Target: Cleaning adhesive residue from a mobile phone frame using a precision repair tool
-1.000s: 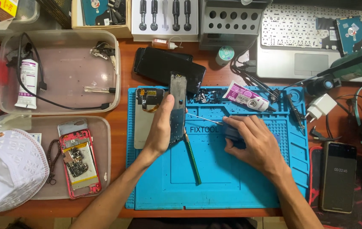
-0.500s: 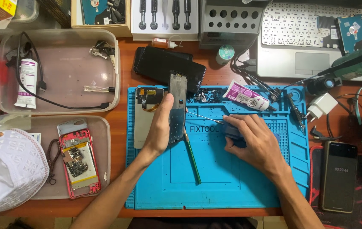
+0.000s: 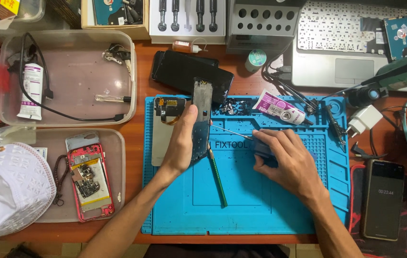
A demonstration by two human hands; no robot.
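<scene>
My left hand (image 3: 182, 143) grips a dark phone frame (image 3: 202, 112), held on edge and upright over the blue work mat (image 3: 241, 210). My right hand (image 3: 287, 160) rests on the mat to the right, holding thin metal tweezers (image 3: 229, 132) whose tip points left toward the frame. A small grey-blue piece (image 3: 262, 148) sits under the right fingers. A silver phone back panel (image 3: 161, 138) with a flex cable lies on the mat behind the left hand. A green-handled tool (image 3: 216, 174) lies on the mat between my hands.
A red opened phone (image 3: 89, 177) lies in a clear tray at left, beside a white cap (image 3: 7, 191). Another tray (image 3: 69, 114) holds a tube, cable and keys. Black phones (image 3: 184, 69), a glue tube (image 3: 280, 109), a laptop (image 3: 356, 43) and a phone (image 3: 382, 198) at right surround the mat.
The right hand with the tweezers has shifted slightly; the left hand keeps the frame in nearly the same place.
</scene>
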